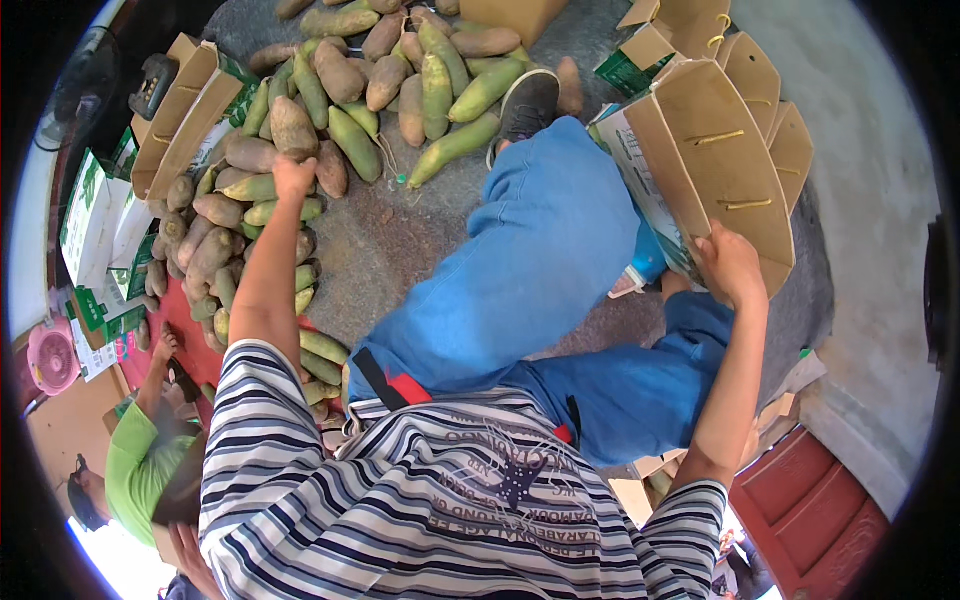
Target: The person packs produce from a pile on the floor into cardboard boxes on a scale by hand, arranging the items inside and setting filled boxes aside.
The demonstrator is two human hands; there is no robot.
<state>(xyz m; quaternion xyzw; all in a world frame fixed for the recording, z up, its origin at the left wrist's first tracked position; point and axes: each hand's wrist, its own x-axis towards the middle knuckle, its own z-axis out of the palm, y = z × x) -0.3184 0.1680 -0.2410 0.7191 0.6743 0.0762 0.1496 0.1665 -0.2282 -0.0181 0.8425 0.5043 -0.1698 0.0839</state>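
Note:
My left hand point(293, 178) is closed round the lower end of a thick brown root vegetable point(293, 127), held over the heap. Green elongated vegetables point(354, 143) and more brown ones lie all around it on the dark ground sheet point(375, 240). Out to the right, my right hand point(728, 262) grips the near edge of an open cardboard box point(730, 150), fingers on the inside wall and partly hidden. Yellow cord handles point(748, 204) show on its brown inner face. The box leans beside my blue-trousered leg point(520, 260).
More cardboard boxes point(180, 125) stand at the left, beside green-and-white cartons point(95, 220). My shoe point(530, 105) rests at the heap's edge. A person in a green shirt point(135, 465) sits at the lower left, near a pink plastic item point(52, 358). A red panel door point(810, 510) is lower right.

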